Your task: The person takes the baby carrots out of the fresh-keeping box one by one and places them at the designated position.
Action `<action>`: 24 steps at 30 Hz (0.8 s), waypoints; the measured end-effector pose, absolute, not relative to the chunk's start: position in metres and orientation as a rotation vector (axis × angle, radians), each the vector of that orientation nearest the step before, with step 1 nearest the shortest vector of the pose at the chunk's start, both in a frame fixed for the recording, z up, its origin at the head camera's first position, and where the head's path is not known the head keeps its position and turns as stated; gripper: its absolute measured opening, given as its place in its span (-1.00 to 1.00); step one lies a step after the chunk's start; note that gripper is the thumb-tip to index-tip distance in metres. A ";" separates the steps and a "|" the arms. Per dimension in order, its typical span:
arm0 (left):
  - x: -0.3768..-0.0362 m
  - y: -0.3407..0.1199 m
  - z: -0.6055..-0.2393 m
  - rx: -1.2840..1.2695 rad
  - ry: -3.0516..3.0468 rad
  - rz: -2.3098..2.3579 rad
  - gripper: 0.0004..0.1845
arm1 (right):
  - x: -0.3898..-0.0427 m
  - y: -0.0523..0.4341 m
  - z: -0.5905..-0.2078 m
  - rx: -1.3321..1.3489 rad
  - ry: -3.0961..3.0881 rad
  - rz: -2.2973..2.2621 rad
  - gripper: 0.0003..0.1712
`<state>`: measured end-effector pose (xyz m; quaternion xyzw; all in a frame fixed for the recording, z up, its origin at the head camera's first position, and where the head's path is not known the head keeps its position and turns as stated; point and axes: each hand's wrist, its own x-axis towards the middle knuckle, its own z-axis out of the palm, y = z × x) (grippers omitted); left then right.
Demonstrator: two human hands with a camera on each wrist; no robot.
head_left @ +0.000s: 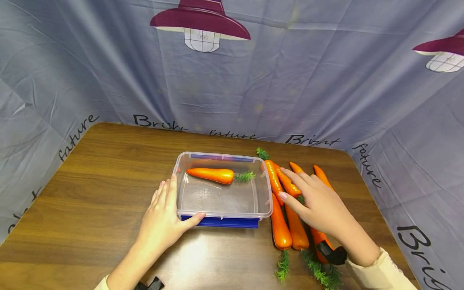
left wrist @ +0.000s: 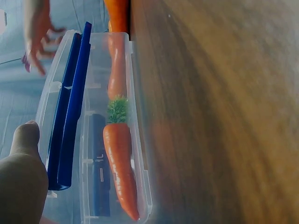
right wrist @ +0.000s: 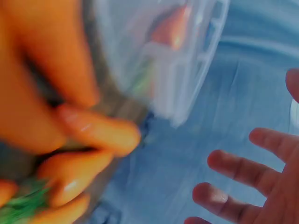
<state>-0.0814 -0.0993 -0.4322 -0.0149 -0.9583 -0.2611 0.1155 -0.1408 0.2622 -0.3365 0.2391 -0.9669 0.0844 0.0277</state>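
Note:
A clear plastic container (head_left: 224,214) with blue latches stands on the table, one orange carrot (head_left: 214,176) with a green leafy top lying inside near its far side. My left hand (head_left: 159,221) rests at the container's near left corner, fingers straight along the left wall and thumb on the front rim, above the blue front latch (left wrist: 70,121). Just right of the container lies a pile of several carrots (head_left: 280,229). Over that pile hovers my right hand (head_left: 320,201), its fingers (right wrist: 243,170) spread and nothing held between them.
The brown wooden table (head_left: 108,193) fills the workspace. A grey-blue printed curtain (head_left: 232,88) hangs along its back and sides. Green carrot tops (head_left: 283,266) point towards the near edge, and a black strap (head_left: 331,253) sits at the right wrist.

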 end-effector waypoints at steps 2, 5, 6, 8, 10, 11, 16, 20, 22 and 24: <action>-0.081 -0.099 -0.433 -0.047 -2.796 -0.763 0.36 | -0.149 0.243 -0.331 0.827 -2.960 0.240 -0.26; -0.082 -0.099 -0.433 -0.051 -2.781 -0.757 0.36 | -0.163 0.215 -0.327 0.936 -2.952 0.208 -0.23; -0.082 -0.099 -0.433 -0.051 -2.782 -0.758 0.36 | -0.167 0.206 -0.326 0.965 -2.963 0.207 -0.23; -0.082 -0.099 -0.432 -0.050 -2.789 -0.759 0.36 | -0.176 0.188 -0.326 1.010 -2.999 0.194 -0.23; -0.082 -0.099 -0.432 -0.048 -2.798 -0.761 0.36 | -0.185 0.171 -0.328 1.061 -3.035 0.168 -0.22; -0.082 -0.099 -0.432 -0.046 -2.802 -0.763 0.36 | -0.190 0.164 -0.331 1.089 -3.049 0.149 -0.21; -0.083 -0.099 -0.432 -0.052 -2.808 -0.770 0.36 | -0.208 0.132 -0.341 1.159 -3.133 -0.035 -0.17; -0.082 -0.099 -0.432 -0.046 -2.814 -0.767 0.36 | -0.215 0.115 -0.348 1.158 -3.217 -0.167 -0.15; -0.082 -0.100 -0.432 -0.043 -2.816 -0.762 0.36 | -0.217 0.109 -0.351 1.155 -3.258 -0.202 -0.14; -0.083 -0.101 -0.432 -0.043 -2.817 -0.761 0.36 | -0.219 0.103 -0.354 1.147 -3.292 -0.223 -0.12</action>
